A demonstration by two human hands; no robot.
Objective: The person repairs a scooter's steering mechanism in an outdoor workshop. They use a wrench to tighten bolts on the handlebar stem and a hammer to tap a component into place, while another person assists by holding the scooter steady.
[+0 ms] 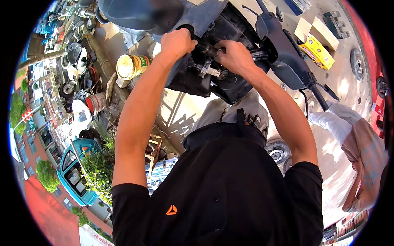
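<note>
A dark scooter point(201, 16) stands in front of me with its black inner bodywork point(186, 82) exposed. My left hand point(176, 43) has its fingers curled on a dark part at the upper left of that opening; its fingertips are partly hidden. My right hand point(234, 56) is a little to the right, fingers bent round a dark cylindrical part point(209, 50) in the middle. Just below them are a silver metal fitting point(205, 69) and a round black piece point(223, 75). The handlebar assembly point(283, 53) lies to the right of my hands.
A yellow bucket point(125, 67) and piled scrap parts point(76, 78) are on the left. A yellow box point(316, 53) and a loose wheel point(357, 63) lie at upper right. Another person point(361, 164) is at right. A second wheel point(276, 152) is beside my right arm.
</note>
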